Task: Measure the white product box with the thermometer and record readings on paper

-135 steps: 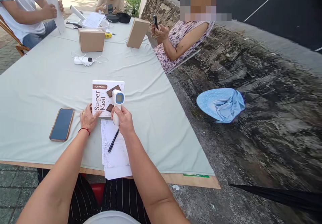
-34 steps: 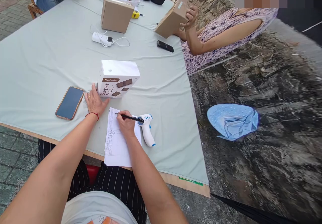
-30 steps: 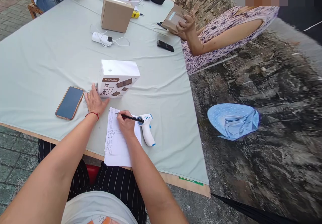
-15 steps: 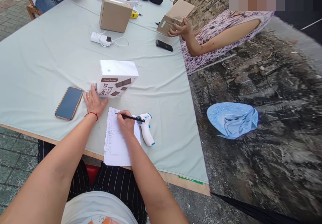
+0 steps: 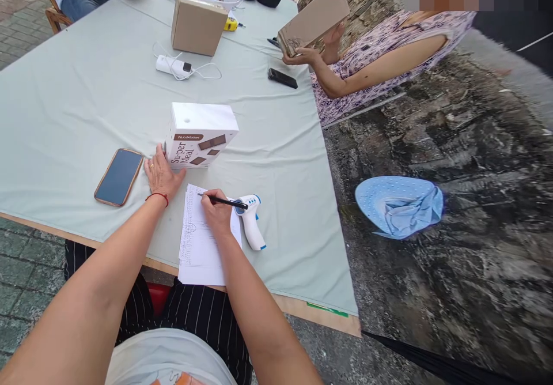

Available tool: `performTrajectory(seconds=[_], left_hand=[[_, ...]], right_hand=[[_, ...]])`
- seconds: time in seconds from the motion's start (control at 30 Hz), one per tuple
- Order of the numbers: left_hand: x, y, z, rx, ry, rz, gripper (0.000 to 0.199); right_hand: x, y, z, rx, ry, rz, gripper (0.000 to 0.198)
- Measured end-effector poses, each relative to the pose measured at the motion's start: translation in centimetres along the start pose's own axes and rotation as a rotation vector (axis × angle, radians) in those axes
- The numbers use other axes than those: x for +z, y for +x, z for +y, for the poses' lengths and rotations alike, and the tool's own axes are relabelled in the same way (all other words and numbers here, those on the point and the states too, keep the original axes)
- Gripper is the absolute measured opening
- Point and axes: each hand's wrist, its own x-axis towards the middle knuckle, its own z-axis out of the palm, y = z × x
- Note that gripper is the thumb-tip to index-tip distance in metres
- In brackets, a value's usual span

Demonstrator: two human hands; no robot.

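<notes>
My right hand (image 5: 217, 209) is closed round a black pen (image 5: 228, 202), whose tip is at the upper part of a printed sheet of paper (image 5: 201, 252). Beside the lower left of a white box (image 5: 205, 117) with brown bar pictures, my left hand (image 5: 163, 172) has its fingers stretched out, the fingertips at the box's side. Whether they press on it I cannot tell. Just right of the paper lies a white and blue infrared thermometer (image 5: 252, 223). A smartphone (image 5: 118, 176) in a brown case rests left of my left hand.
Farther back are a cardboard box (image 5: 199, 25), a white device with a cable (image 5: 173, 67) and a black phone (image 5: 283, 78). A person at right holds another cardboard box (image 5: 317, 16). A blue hat (image 5: 400, 206) lies beyond the table's right edge. Another person sits at the far left.
The person at right has tilted and raised the cardboard box, with a hand now under it. My own hands, the pen and the white box look nearly unmoved.
</notes>
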Motion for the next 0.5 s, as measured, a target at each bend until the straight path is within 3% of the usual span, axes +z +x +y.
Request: performTrajectory(seconds=[0.5], left_hand=[[-0.05, 0.0, 0.0, 0.003, 0.011, -0.01, 0.096]], right_hand=[[-0.04, -0.06, -0.2, 0.009, 0.011, 0.002, 0.013]])
